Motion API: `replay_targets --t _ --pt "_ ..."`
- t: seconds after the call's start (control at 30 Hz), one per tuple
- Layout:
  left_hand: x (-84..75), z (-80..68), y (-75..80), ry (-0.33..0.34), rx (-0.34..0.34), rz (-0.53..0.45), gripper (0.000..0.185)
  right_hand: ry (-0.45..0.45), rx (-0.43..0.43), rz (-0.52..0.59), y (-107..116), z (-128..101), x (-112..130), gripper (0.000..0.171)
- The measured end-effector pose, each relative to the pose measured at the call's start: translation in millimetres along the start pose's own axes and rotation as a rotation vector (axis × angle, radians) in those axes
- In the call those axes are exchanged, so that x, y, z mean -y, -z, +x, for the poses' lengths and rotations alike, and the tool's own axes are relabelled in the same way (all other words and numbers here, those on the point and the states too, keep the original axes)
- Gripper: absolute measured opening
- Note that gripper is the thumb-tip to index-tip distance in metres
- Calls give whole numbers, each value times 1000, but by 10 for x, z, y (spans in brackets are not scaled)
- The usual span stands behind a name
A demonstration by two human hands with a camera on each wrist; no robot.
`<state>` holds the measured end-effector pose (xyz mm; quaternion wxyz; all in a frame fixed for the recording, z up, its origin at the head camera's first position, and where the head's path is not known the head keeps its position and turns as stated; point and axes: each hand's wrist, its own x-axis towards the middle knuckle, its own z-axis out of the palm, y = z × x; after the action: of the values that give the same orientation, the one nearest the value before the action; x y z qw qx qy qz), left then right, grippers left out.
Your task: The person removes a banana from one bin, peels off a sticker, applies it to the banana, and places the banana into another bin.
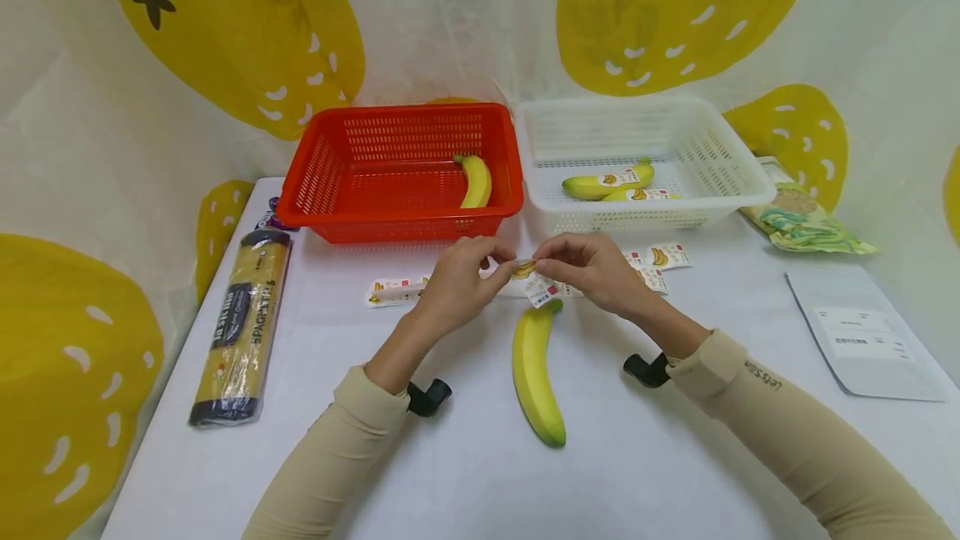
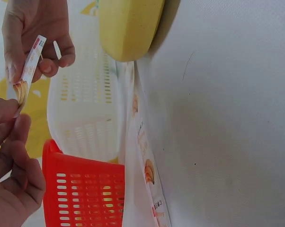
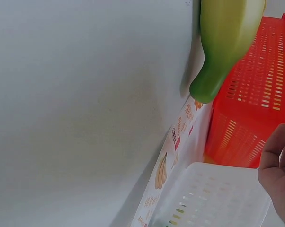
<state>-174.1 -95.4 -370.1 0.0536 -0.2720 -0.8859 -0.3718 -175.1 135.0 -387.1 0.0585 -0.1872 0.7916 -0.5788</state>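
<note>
A small banana-print label [image 1: 540, 291] is held between the fingertips of both hands, above the far end of a banana. My left hand [image 1: 463, 280] pinches its left side, and my right hand [image 1: 592, 273] pinches the right side. The left wrist view shows the label [image 2: 32, 61] tilted between the two hands. Beneath them a yellow banana [image 1: 538, 373] with green ends lies on the table, its stem toward the baskets. Strips of printed labels [image 1: 660, 257] stretch across the table behind the hands, partly hidden by them.
A red basket [image 1: 405, 227] holds one banana [image 1: 476, 182]. Beside it, a white basket [image 1: 645, 211] contains labelled bananas [image 1: 600, 185]. A spaghetti pack [image 1: 243, 327] lies at left. At right are a green-and-white packet [image 1: 806, 219] and a grey envelope [image 1: 862, 348].
</note>
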Motion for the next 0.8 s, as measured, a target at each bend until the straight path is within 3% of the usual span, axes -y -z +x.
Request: replay_targets --t 0.4,0.63,0.8 --pt "1 -30 10 -2 73 -94 7 -52 -12 -28 -1 -93 38 21" --pt "1 -53 74 80 70 -165 12 -104 -49 -101 95 -212 9 23" --pt "-4 -56 107 112 73 -238 13 -126 -22 -140 126 -301 -9 23"
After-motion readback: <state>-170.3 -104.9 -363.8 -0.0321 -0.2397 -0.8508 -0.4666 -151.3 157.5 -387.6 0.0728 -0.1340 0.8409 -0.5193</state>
